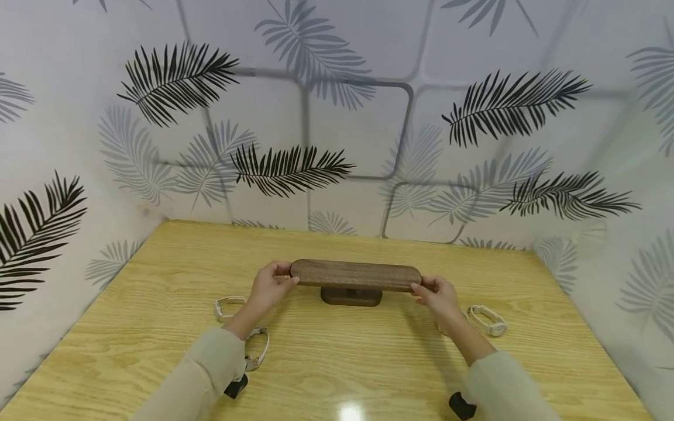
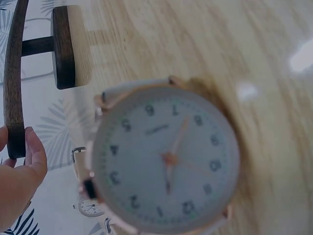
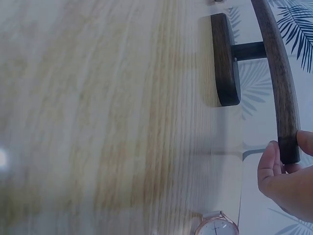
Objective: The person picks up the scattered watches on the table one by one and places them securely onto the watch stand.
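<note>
A dark brown wooden T-shaped stand [image 1: 355, 275] stands on the table, with a long rounded top bar over a short post and a small oblong base [image 1: 351, 296]. My left hand [image 1: 271, 287] pinches the left end of the bar between thumb and fingers. At the opposite end, my right hand [image 1: 438, 297] grips the bar the same way. The left wrist view shows the hand [image 2: 22, 181] at the bar's tip, with a white-faced watch [image 2: 166, 159] large and blurred in the foreground. The right wrist view shows the fingers [image 3: 268, 169] touching the bar's end.
Pale-strapped watches lie to both sides: one [image 1: 229, 300] beyond the left forearm, another [image 1: 258, 351] beside that sleeve, and one [image 1: 489, 321] right of the right wrist. The wood-grain table [image 1: 342, 356] meets a leaf-patterned wall covering [image 1: 347, 128] at the back.
</note>
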A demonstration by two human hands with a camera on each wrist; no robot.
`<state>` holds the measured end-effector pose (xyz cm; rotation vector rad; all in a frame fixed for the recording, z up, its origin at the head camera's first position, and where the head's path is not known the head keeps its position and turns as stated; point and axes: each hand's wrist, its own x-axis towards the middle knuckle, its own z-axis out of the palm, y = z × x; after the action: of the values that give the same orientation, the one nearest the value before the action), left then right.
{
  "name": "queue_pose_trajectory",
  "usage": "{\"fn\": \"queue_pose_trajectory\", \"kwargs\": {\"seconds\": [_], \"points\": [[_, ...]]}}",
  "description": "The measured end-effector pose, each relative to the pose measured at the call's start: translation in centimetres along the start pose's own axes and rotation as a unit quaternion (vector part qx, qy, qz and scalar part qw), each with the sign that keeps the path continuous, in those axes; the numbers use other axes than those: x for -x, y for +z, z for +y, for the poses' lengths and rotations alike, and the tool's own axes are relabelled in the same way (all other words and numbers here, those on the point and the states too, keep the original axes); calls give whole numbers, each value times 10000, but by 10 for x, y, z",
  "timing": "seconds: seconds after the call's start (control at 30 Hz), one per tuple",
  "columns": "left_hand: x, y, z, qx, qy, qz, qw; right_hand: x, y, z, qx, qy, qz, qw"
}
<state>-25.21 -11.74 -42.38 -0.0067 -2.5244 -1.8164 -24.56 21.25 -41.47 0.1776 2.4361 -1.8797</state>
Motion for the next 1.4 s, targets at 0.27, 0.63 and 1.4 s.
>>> {"fn": "queue_pose_trajectory", "kwargs": {"seconds": [0.27,0.63,1.4], "points": [[12,0,0,244,12,-142,9996,14,-4,1,145,52,24,9999],[22,2,1,297,198,-320,9988,29,-15,4,464,307,-147,9983],[32,20,4,452,430,-374,9973,45,-34,12,184,243,-218,9993]]}}
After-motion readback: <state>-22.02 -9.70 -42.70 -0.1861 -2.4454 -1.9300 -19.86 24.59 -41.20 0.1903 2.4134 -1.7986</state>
